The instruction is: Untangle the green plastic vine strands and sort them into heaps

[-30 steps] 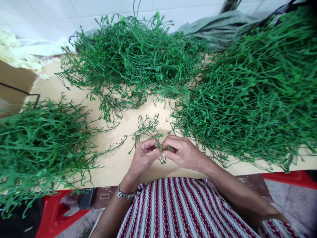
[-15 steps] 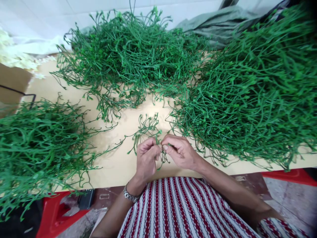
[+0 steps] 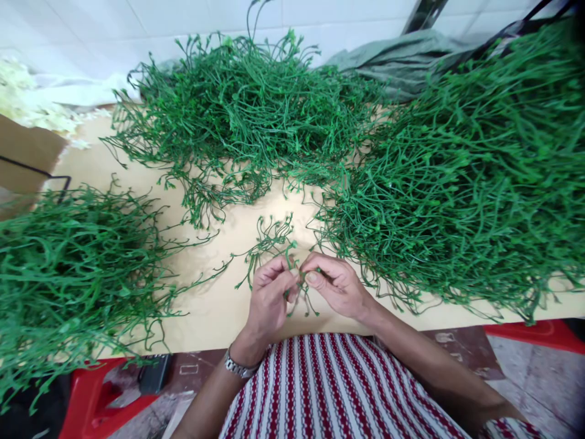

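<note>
Green plastic sprig (image 3: 274, 241) sits near the table's (image 3: 214, 305) front edge at centre, pinched at its base by both hands. Left hand (image 3: 270, 294) is curled closed on the stem; right hand (image 3: 337, 283) grips it thumb-to-forefinger, fingertips touching the left's. Looks like a second short piece between the fingertips, too tangled to confirm. Sprig heaps: left edge (image 3: 68, 268), back centre (image 3: 247, 116), right side (image 3: 466, 177). Wristwatch (image 3: 237, 367) on left wrist.

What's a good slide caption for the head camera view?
Both hands, left hand and right hand, pinch a green plastic sprig between surrounding stem piles.
</note>
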`<state>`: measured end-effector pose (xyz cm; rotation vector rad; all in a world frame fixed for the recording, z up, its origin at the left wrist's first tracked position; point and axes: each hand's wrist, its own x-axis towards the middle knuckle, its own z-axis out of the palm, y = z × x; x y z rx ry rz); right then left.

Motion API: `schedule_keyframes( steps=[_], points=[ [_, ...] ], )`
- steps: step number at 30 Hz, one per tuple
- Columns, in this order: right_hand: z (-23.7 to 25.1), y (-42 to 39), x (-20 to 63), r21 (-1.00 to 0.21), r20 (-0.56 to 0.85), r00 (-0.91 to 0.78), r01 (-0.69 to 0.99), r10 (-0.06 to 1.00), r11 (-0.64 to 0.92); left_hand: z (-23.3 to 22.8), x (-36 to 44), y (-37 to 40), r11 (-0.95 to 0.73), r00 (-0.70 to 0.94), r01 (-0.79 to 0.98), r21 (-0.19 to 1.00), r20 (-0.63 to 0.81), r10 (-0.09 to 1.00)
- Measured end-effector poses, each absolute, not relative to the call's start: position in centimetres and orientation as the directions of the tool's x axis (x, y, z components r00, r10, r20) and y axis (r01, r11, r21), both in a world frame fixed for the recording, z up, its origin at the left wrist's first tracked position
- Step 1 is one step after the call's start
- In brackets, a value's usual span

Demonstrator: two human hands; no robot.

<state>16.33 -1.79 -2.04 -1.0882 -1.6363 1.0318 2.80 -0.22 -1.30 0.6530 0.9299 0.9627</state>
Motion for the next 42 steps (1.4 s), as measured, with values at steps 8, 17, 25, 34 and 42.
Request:
schedule_keyframes(
  steps=[8,17,25,34,42],
  points=[
    [-1.7,-1.8,16.8,-0.931,0.170,-0.221,0.285,0.960,0.230,-1.9,1.5,0.5,0.400,0.345,-0.307,0.863,-0.291,0.893],
    [-1.9,-1.8,16.5,-0.883,0.244,-0.240,0.344,0.940,0.318,-2.0,1.1,0.7,0.282,0.338,-0.130,0.950,-0.225,0.914],
    [-1.7,-1.7,16.6,-0.785,0.323,-0.359,0.415,0.876,0.460,-2.4,1.7,0.2,0.360,0.380,-0.191,0.913,-0.269,0.885],
    [-2.0,-1.4,15.3,-0.811,0.416,-0.165,0.379,0.894,0.447,-1.2,4.2,-0.3,0.413,0.175,-0.544,0.730,-0.383,0.907],
    [-1.9,-1.4,15.3,-0.827,0.417,-0.102,0.370,0.903,0.424,-1.1,5.3,-0.4,0.361,0.072,-0.581,0.729,-0.396,0.915]
  ],
)
